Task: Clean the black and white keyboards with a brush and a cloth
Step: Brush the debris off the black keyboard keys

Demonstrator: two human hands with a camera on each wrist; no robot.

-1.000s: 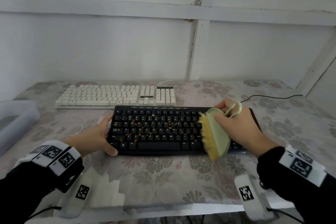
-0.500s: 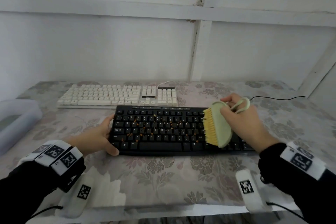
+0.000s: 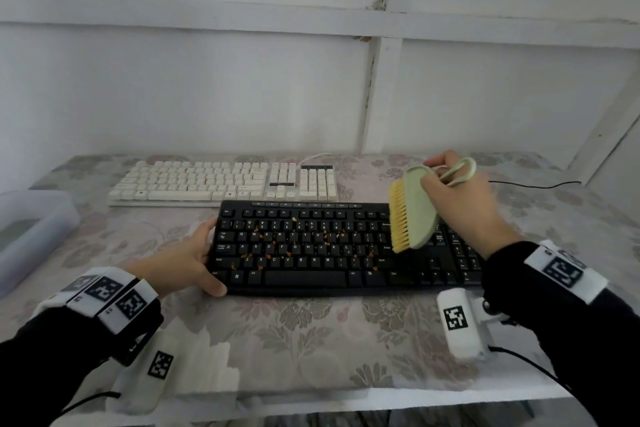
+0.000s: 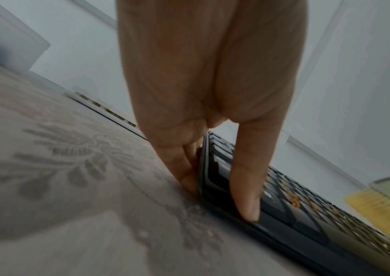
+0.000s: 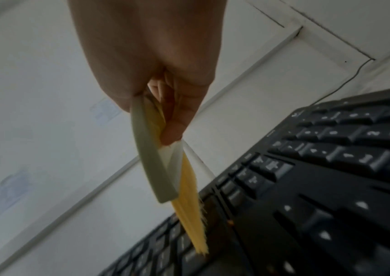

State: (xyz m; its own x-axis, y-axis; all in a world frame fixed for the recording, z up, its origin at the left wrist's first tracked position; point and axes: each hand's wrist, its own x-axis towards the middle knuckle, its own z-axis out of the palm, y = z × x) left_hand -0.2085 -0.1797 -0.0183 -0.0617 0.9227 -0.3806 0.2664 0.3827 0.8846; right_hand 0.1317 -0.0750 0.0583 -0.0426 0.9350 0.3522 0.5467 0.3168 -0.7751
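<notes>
Right hand (image 3: pixel 457 198) grips the brush (image 3: pixel 414 210) (bristles leftward); left hand (image 3: pixel 180 262) clasps the black keyboard (image 3: pixel 311 263) edge.

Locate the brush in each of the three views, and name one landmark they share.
Head: brush right of centre, held by the right hand over the black keyboard.
Left wrist: only its yellow bristles, at the lower right edge.
Right wrist: centre, hanging from the fingers.
Shared landmark: the black keyboard.

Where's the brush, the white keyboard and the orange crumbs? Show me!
brush (image 3: pixel 415 210): head view, on its green back.
white keyboard (image 3: pixel 207 180): head view, on the middle letter keys.
orange crumbs (image 3: pixel 257 228): head view, on a crumb on the black keyboard (image 3: pixel 304 277).
</notes>
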